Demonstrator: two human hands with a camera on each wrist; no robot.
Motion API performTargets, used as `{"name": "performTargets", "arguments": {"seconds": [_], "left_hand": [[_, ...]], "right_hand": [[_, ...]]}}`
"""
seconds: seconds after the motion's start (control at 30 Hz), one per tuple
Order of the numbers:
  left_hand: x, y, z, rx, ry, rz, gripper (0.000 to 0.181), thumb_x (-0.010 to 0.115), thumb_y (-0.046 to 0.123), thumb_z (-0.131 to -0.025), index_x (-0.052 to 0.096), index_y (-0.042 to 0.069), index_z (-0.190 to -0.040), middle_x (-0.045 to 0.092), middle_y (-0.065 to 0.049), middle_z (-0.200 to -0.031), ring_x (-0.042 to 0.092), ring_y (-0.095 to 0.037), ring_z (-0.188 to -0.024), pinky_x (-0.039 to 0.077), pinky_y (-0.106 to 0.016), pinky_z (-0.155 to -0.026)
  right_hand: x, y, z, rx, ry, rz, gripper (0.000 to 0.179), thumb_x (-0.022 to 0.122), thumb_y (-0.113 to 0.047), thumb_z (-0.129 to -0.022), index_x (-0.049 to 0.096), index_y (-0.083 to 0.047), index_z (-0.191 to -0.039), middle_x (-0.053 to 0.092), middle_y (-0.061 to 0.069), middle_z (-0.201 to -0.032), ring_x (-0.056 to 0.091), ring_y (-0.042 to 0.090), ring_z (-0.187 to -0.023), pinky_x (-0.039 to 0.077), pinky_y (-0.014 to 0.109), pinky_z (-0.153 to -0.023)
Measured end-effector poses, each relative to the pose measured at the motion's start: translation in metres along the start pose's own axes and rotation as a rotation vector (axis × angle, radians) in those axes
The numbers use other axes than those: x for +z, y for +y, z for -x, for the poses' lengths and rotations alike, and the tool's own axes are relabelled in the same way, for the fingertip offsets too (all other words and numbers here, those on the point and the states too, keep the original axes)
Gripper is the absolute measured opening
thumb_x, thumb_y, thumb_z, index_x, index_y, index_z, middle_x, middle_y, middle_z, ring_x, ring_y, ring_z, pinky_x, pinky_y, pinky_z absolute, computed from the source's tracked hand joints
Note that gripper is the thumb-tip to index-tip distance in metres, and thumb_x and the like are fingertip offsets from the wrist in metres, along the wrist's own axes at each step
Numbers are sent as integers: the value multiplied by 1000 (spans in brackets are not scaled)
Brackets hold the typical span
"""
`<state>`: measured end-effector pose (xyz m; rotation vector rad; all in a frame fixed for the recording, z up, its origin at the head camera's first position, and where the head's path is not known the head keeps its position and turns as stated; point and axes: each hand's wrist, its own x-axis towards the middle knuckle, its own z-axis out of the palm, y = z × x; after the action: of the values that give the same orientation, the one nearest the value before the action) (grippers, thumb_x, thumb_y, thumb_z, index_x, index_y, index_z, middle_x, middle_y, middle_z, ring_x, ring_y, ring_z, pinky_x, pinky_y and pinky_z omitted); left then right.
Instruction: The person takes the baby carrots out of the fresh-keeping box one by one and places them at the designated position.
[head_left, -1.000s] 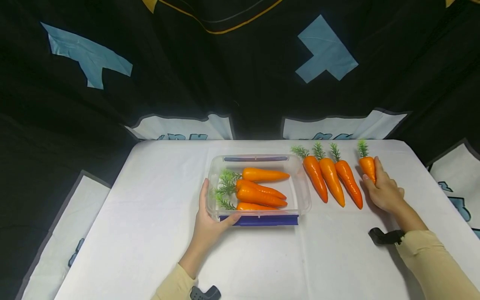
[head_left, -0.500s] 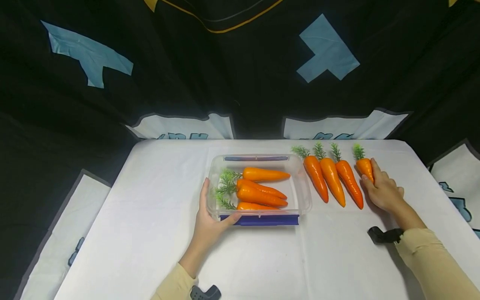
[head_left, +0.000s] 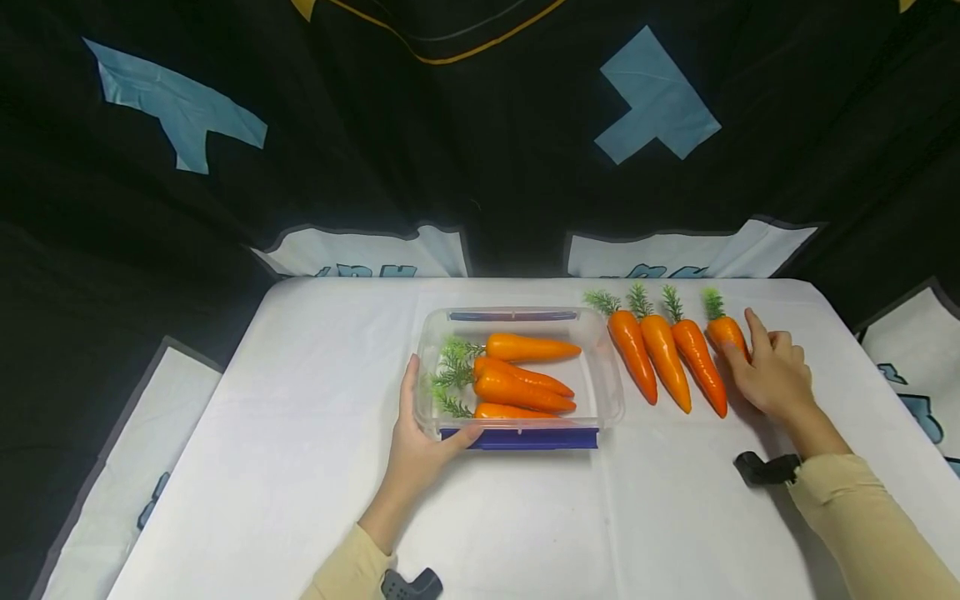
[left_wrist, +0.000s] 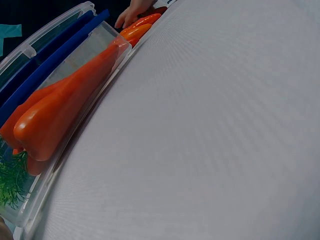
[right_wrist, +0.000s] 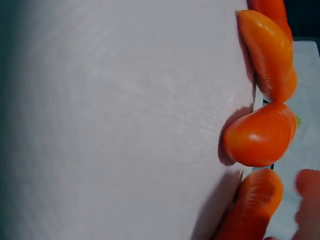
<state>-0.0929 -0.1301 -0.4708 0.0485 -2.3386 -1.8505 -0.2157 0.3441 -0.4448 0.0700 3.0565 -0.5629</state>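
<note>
A clear plastic container (head_left: 611, 379) with blue latches (head_left: 528, 439) holds several orange carrots (head_left: 525, 392), their green tops to the left. My left hand (head_left: 416, 454) grips its front left corner, thumb on the front and fingers along the left wall. At the right, my right hand (head_left: 772, 375) is beside a carrot (head_left: 723, 331) on the table, thumb close to it, index finger straight and apart from it. In the right wrist view, fingertips (right_wrist: 309, 185) show a gap from that carrot (right_wrist: 255, 205). Whether the thumb touches it I cannot tell.
Three more carrots (head_left: 666, 358) lie in a slanted row between the container and my right hand, tops toward the far edge. A white cloth (head_left: 525, 525) covers the table. Behind it hangs a black curtain (head_left: 450, 150) with blue shapes.
The rightmost carrot has shifted left, toward the row. My right hand has moved slightly left and its fingers have spread away from the carrot. My left hand stays on the container.
</note>
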Motion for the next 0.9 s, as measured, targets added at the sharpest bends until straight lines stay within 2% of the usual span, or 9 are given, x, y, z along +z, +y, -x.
{"name": "performTargets", "arguments": {"seconds": [0.13, 0.27, 0.47, 0.53, 0.73, 0.9], "left_hand": [[0, 0, 0, 1, 0, 1, 120, 89, 30, -72, 7, 38, -159, 12, 2, -167, 18, -28, -153, 21, -66, -119], [0, -1, -1, 1, 2, -4, 120, 90, 30, -72, 7, 43, -157, 12, 6, -167, 17, -27, -153, 20, -65, -119], [-1, 1, 0, 14, 0, 3, 120, 90, 28, -72, 7, 45, -157, 12, 8, -167, 15, -27, -154, 19, -66, -119], [-1, 1, 0, 16, 1, 5, 120, 90, 27, -71, 8, 44, -157, 11, 9, -167, 14, -27, -154, 19, -66, -120], [-1, 0, 0, 19, 1, 5, 120, 90, 28, -72, 8, 41, -158, 11, 9, -167, 14, -27, -154, 19, -66, -119], [-1, -1, -1, 15, -3, 7, 120, 89, 29, -72, 7, 39, -159, 11, 9, -167, 14, -27, -154, 18, -66, -119]], "right_hand": [[-5, -20, 0, -40, 68, -50, 73, 32, -48, -104, 2, -14, -161, 26, 40, -136, 28, 56, -116, 31, 68, -89], [-10, -50, 4, -134, 133, -117, 69, 39, -40, -104, 8, -17, -161, 30, 38, -138, 29, 54, -118, 27, 69, -92], [-13, -101, 14, -300, 196, -186, 68, 47, -39, -103, 15, -22, -160, 40, 29, -134, 33, 46, -115, 28, 61, -90], [-13, -118, 18, -349, 203, -199, 69, 49, -38, -102, 16, -23, -160, 42, 26, -133, 34, 43, -114, 29, 58, -91], [-5, -162, 27, -510, 206, -192, 71, 56, -36, -98, 20, -27, -159, 47, 21, -136, 39, 38, -118, 32, 59, -98], [6, -191, 32, -624, 118, -181, 70, 58, -39, -98, 24, -27, -158, 52, 14, -132, 44, 31, -118, 35, 57, -102]]}}
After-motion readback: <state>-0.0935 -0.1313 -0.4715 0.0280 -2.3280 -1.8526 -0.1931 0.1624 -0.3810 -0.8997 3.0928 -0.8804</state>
